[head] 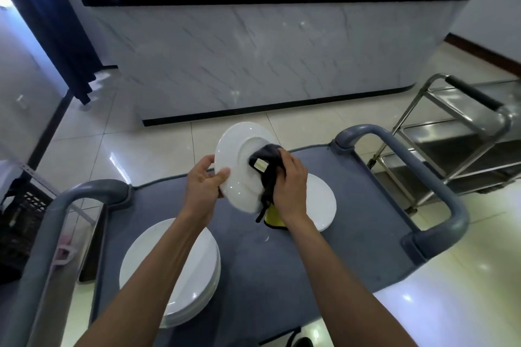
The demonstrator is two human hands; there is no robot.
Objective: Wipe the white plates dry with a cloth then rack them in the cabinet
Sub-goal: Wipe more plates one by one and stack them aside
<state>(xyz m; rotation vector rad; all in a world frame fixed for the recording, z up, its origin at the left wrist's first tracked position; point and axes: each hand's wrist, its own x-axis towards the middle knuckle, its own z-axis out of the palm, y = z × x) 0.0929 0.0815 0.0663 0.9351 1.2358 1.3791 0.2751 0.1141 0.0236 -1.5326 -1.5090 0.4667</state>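
My left hand [203,184] and right hand [290,186] are bare, no gloves, rings or watch, and both my forearms show uncovered with no sleeve reaching them.

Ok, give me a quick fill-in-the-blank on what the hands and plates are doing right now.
1. The left hand grips the rim of a tilted white plate, while the right hand presses a dark ____ against it.
2. The stack of plates rests on the grey ____, under the left forearm.
3. Behind the right hand, a single plate lies ____ on the cart top.

Missing words: cloth; cart; flat
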